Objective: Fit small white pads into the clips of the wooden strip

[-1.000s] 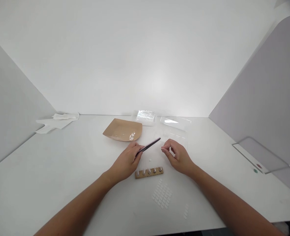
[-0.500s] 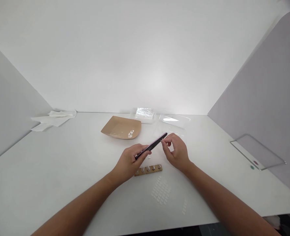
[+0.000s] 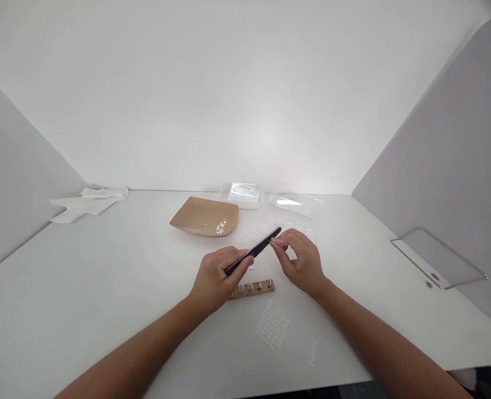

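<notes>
My left hand [image 3: 217,277] is closed round one end of a long, flat, dark nail file [image 3: 262,244], which slants up to the right above the table. Close to the file's upper part, my right hand [image 3: 302,259] has thumb and forefinger pinched together. What lies between those fingertips is too small to make out. Below the file is a brown strip [image 3: 254,291] bearing several small, clear and shiny nail-like pieces, its left end partly covered by my left hand. A tiny white piece [image 3: 251,268] shows just under the file.
Behind my hands stands a brown paper tray [image 3: 195,213] with white bits inside. Clear plastic packs [image 3: 244,192] and a clear sheet [image 3: 295,205] lie by the back wall. Rows of small translucent tabs [image 3: 272,327] are nearer; white tissues [image 3: 90,202] lie left, a wire frame [image 3: 439,257] right.
The nail file and both hands have shifted slightly down and left. My right fingertips stay pinched close to the file.
</notes>
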Available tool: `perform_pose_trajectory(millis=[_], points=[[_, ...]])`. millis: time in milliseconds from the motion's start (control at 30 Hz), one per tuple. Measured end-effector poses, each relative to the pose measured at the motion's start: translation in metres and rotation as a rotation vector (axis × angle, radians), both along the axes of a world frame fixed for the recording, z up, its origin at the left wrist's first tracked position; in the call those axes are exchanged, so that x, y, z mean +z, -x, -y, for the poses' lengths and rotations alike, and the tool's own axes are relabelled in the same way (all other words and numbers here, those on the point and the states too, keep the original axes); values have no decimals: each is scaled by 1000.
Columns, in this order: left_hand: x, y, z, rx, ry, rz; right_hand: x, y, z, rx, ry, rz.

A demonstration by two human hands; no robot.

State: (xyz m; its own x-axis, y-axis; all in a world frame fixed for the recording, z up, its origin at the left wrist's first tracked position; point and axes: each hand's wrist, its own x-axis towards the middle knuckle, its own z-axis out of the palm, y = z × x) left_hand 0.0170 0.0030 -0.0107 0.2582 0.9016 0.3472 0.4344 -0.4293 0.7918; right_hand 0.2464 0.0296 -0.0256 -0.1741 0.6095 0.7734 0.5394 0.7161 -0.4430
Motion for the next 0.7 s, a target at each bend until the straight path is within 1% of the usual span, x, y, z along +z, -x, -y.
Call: perform_pose_trajectory(millis=[133,267,367,567,633,700], points=[[0,-1,2,10,-36,-3,-1,3,2,-39,21,-55],[-1,-2,3,16,-90,-18,-2,6,3,-56,71,-52],[-4,-3,4,23,-93,-23,-6,8,3,-75,92,-37],[-4,-4,5,45,-117,-4,-8,15,7,-32,38,43],[-3,-4,5,38,-122,0,-7,15,7,-75,33,46],[-3,-5,5,33,-125,-6,-5,14,5,-149,42,29]])
